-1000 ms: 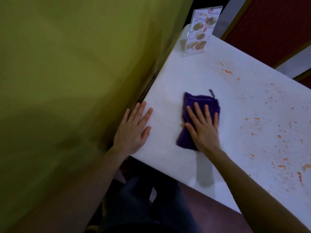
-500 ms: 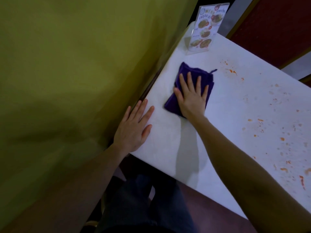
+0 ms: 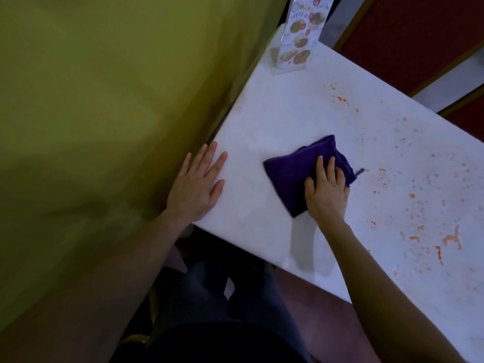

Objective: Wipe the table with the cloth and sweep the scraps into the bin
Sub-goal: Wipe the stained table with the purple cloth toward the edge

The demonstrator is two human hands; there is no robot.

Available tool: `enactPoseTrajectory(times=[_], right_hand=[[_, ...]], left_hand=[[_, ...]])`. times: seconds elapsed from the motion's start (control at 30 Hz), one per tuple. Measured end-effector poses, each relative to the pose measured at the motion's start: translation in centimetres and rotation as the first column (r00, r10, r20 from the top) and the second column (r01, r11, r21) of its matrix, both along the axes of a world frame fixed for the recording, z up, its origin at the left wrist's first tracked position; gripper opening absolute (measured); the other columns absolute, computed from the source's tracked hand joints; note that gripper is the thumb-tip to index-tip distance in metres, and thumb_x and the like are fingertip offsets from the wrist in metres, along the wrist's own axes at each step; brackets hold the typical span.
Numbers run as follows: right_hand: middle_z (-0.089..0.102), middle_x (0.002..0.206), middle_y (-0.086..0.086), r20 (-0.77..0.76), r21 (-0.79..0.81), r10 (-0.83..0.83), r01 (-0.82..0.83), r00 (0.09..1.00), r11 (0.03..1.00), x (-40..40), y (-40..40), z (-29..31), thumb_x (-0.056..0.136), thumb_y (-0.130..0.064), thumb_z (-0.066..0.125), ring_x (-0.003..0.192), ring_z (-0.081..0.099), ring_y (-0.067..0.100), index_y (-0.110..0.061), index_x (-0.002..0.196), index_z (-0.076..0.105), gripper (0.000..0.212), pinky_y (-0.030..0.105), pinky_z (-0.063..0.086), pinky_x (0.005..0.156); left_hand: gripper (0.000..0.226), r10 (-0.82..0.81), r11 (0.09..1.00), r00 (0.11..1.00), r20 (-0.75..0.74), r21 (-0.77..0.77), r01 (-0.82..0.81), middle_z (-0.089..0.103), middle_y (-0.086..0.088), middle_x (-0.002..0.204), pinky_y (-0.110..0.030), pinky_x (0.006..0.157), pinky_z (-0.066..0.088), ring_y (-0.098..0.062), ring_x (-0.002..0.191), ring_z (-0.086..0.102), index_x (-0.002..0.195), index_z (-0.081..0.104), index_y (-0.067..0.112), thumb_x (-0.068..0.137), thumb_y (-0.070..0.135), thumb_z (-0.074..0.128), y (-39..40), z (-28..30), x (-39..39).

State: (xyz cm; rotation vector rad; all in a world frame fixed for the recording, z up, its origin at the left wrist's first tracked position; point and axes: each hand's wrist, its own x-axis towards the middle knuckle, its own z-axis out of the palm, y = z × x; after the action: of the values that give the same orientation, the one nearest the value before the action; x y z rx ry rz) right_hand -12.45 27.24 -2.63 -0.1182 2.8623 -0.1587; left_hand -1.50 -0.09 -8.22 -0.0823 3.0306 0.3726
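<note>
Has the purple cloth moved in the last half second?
Yes. The cloth, under the right hand, has come back from the menu stand toward the table's near edge.

single head cam, wide-angle; looks steeply down, close over table (image 3: 262, 121) corner; wall (image 3: 104, 100) fills frame's left half

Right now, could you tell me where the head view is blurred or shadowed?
In the head view, the purple cloth smears at its near corner, probably motion blur; the right hand and forearm throw a soft shadow on the white table; the green wall is dim and soft; straight table edges bow slightly.
</note>
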Motion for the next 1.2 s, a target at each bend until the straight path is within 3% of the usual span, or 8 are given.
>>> enactPoseTrajectory(times=[0.2,0.3,0.4,0.53,0.63,0.77,1.0,1.2], right_hand=[[0.029,0.156,0.017,0.107,-0.008,0.1,-0.1,0.989,0.995,5.9,1.3,1.9,0.099,-0.032,0.05,0.135,0.032,0.038,-0.016,0.153,0.031,0.06,0.05,0.042,0.1],[0.057,0.133,0.01,-0.086,-0.098,0.28,-0.288,0.956,0.953,5.6,1.9,2.7,0.096,-0.025,0.054,0.115,0.052,0.034,-0.014,0.138,0.054,0.044,0.044,0.046,0.091],[0.059,0.138,-0.001,-0.232,-0.104,0.575,-0.608,0.785,0.787,2.5,2.7,2.6,0.096,-0.029,0.045,0.125,0.05,0.029,-0.02,0.134,0.06,0.041,0.043,0.04,0.099],[0.029,0.16,-0.005,-0.032,-0.032,0.93,-0.93,0.367,0.366,-1.1,3.4,-0.2,0.104,-0.038,0.035,0.151,0.015,0.028,-0.028,0.152,0.036,0.048,0.046,0.018,0.12],[0.011,0.165,-0.004,0.028,0.009,0.962,-0.962,0.272,0.271,-2.6,1.8,-1.8,0.106,-0.044,0.026,0.153,0.0,0.027,-0.029,0.157,0.015,0.054,0.051,0.009,0.123],[0.008,0.166,-0.003,-0.02,0.006,0.914,-0.914,0.405,0.406,-4.2,-2.3,-2.5,0.103,-0.054,0.026,0.153,-0.003,0.025,-0.031,0.158,0.012,0.061,0.047,-0.001,0.123],[0.004,0.165,-0.008,-0.055,0.006,0.431,-0.431,0.901,0.902,-10.7,1.7,-2.6,0.095,-0.063,0.013,0.153,-0.002,0.023,-0.039,0.156,0.008,0.066,0.052,-0.006,0.12],[0.009,0.165,-0.002,-0.084,0.006,0.418,-0.419,0.905,0.908,-3.1,4.0,-2.6,0.098,-0.052,0.02,0.152,0.002,0.031,-0.034,0.157,0.014,0.061,0.06,0.005,0.119]], left_hand=[[0.063,-0.004,1.0,1.0,-0.011,0.015,0.004,0.006,-0.006,0.168,-0.05,0.123,0.017,-0.025,0.154,0.011,0.16,0.013,0.022,0.102,0.047,0.019,0.1,0.3,0.1],[0.063,-0.006,1.0,1.0,-0.01,0.017,0.006,0.005,-0.006,0.168,-0.05,0.123,0.015,-0.025,0.154,0.011,0.16,0.011,0.023,0.102,0.048,0.016,0.1,0.3,0.1],[0.063,-0.002,1.0,1.0,-0.007,0.006,0.002,0.005,-0.006,0.168,-0.049,0.123,0.016,-0.024,0.154,0.01,0.16,0.011,0.023,0.102,0.047,0.017,0.1,0.3,0.1],[0.062,-0.002,1.0,1.0,-0.01,0.001,0.002,0.005,-0.005,0.168,-0.048,0.123,0.015,-0.023,0.154,0.01,0.16,0.011,0.023,0.103,0.046,0.017,0.2,0.3,0.1],[0.061,0.0,1.0,1.0,-0.011,-0.009,0.0,0.004,-0.005,0.168,-0.049,0.123,0.016,-0.023,0.154,0.009,0.16,0.01,0.023,0.103,0.046,0.017,0.1,0.3,0.1],[0.061,-0.001,1.0,1.0,-0.02,-0.011,0.001,0.005,-0.005,0.168,-0.05,0.123,0.017,-0.024,0.154,0.011,0.16,0.012,0.023,0.103,0.046,0.017,0.0,0.0,0.0],[0.061,0.007,0.999,1.0,-0.016,-0.031,-0.008,0.005,-0.004,0.168,-0.049,0.123,0.016,-0.025,0.154,0.012,0.16,0.012,0.024,0.103,0.046,0.017,0.1,-0.3,0.1],[0.062,0.022,0.999,1.0,-0.013,-0.027,-0.022,0.008,-0.005,0.167,-0.05,0.122,0.019,-0.024,0.153,0.014,0.159,0.014,0.022,0.102,0.047,0.018,0.2,0.1,0.1]])
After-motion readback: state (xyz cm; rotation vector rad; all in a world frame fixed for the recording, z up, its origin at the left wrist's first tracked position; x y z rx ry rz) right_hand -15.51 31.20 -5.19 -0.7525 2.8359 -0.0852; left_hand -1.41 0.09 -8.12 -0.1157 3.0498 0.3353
